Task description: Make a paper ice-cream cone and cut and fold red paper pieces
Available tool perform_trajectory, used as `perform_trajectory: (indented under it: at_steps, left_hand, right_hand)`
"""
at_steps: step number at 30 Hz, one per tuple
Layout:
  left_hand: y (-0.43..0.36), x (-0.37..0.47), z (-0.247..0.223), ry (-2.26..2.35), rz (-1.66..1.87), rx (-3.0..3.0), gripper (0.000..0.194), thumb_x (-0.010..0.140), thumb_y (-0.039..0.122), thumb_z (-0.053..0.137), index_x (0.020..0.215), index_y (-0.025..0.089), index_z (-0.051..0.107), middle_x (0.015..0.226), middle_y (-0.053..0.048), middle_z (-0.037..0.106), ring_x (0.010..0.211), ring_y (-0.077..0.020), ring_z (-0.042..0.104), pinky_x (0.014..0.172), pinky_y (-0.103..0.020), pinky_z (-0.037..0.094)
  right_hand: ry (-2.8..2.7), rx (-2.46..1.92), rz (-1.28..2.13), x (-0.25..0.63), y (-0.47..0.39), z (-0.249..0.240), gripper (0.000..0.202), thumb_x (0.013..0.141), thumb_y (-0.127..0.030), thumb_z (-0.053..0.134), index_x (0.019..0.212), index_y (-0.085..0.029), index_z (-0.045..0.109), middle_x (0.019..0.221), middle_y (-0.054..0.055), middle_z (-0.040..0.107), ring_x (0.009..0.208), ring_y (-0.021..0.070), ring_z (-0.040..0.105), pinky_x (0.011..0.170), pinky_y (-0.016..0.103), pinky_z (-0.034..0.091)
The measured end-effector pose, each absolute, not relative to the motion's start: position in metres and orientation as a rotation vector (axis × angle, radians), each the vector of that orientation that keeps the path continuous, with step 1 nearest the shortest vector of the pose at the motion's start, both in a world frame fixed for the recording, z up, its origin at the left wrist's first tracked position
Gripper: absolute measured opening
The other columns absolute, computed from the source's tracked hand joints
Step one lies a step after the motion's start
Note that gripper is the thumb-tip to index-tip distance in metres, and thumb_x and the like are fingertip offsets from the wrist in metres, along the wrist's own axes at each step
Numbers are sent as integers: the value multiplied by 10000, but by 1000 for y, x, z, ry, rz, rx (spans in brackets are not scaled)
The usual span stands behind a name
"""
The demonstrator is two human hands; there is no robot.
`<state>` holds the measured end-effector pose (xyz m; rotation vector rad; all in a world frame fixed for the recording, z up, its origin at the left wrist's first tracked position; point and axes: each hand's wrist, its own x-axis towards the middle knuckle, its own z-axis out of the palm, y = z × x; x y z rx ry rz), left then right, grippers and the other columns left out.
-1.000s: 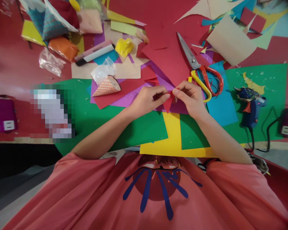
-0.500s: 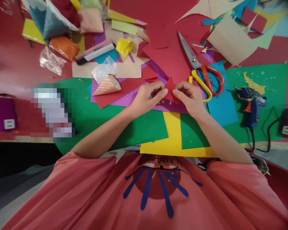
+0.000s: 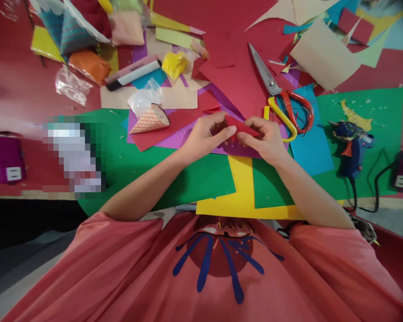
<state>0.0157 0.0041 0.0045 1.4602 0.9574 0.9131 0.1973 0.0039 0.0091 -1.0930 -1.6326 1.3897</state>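
Observation:
Between my two hands is a small folded piece of red paper [image 3: 241, 125]. My left hand [image 3: 212, 134] pinches its left end between thumb and fingers. On the other side, my right hand [image 3: 263, 137] grips the right part. Both hands are over purple paper [image 3: 188, 137] near the middle of the table. Scissors [image 3: 271, 84] with red and yellow handles lie just beyond and right of my right hand. A checkered paper cone [image 3: 150, 120] rests left of my left hand.
A blue glue gun [image 3: 355, 152] with a black cord lies on green paper [image 3: 383, 107] at the right. At the left are a phone [image 3: 75, 154], markers [image 3: 134, 74] and clay packets [image 3: 89, 66]. Beige paper [image 3: 325, 56] and colored scraps lie at the back right.
The red paper has turned between my fingers, from a point facing upward to a shape slanting down to the right. My hands have shifted only slightly.

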Motion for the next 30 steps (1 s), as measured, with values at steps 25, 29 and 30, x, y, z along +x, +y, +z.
perform_trajectory:
  at_steps: [25, 29, 30]
  left_hand:
    - [8, 19, -7, 916, 930, 1329, 413, 866, 593, 508, 843, 197, 620, 689, -11, 707, 663, -135, 713, 599, -245, 615]
    - [8, 19, -4, 879, 933, 1286, 389, 863, 574, 539, 796, 198, 615, 634, 1, 678, 647, -139, 703, 592, -256, 605]
    - [8, 18, -3, 871, 952, 1289, 385, 850, 575, 559, 784, 200, 616, 640, 2, 679, 636, -136, 695, 586, -257, 598]
  right_hand:
    - [-1432, -1084, 1561, 195, 5, 6, 410, 764, -589, 670, 716, -199, 553, 606, -40, 567, 511, 64, 514, 472, 210, 417]
    - [-1409, -1082, 1596, 197, 5, 5, 421, 745, -587, 688, 709, -187, 560, 586, -37, 575, 491, 59, 518, 460, 203, 412]
    - [-1410, -1083, 1601, 197, 5, 5, 420, 729, -583, 705, 716, -184, 571, 582, -37, 577, 489, 60, 518, 457, 202, 411]
